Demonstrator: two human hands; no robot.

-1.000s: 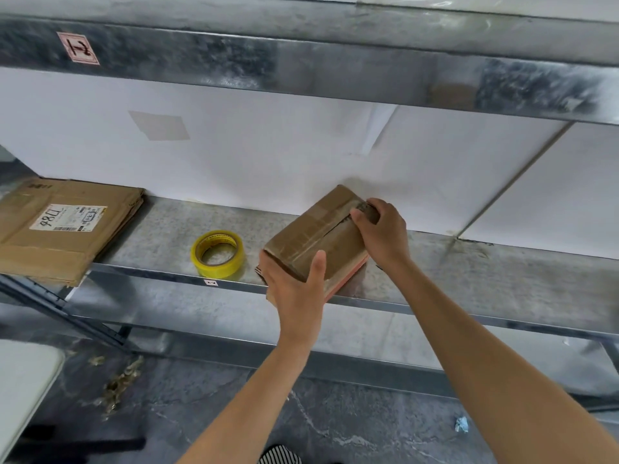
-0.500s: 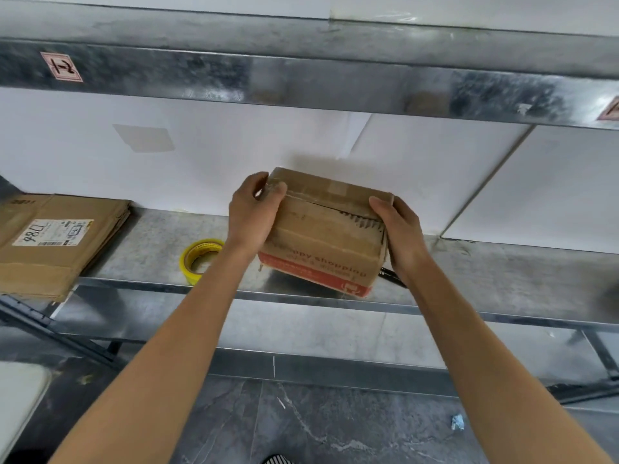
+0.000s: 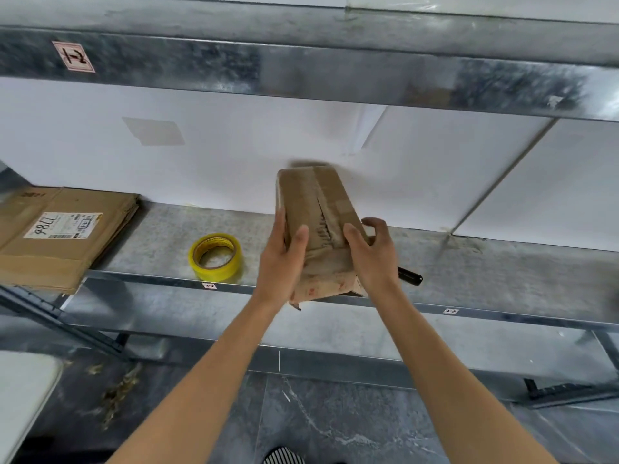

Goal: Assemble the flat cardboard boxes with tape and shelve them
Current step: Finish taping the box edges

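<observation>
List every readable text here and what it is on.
"7786", upside down, handwritten: white label on the flat cardboard.
"1-2", tilted, uncertain: red-bordered sticker on the upper shelf beam.
Too small or blurred: label's fine print, shelf-edge tags, red print on the held box.

We read large digits on white label (image 3: 63, 225) on flat cardboard (image 3: 50, 266), upside down to us: likely 1786; small print too fine. On upper shelf beam (image 3: 301, 72), red-bordered sticker (image 3: 73, 57): handwritten mark, perhaps 1-2. Red print on box (image 3: 315, 202) blurred, unreadable. Two tags (image 3: 209, 285) on shelf edge (image 3: 150, 277) too small to read.
</observation>
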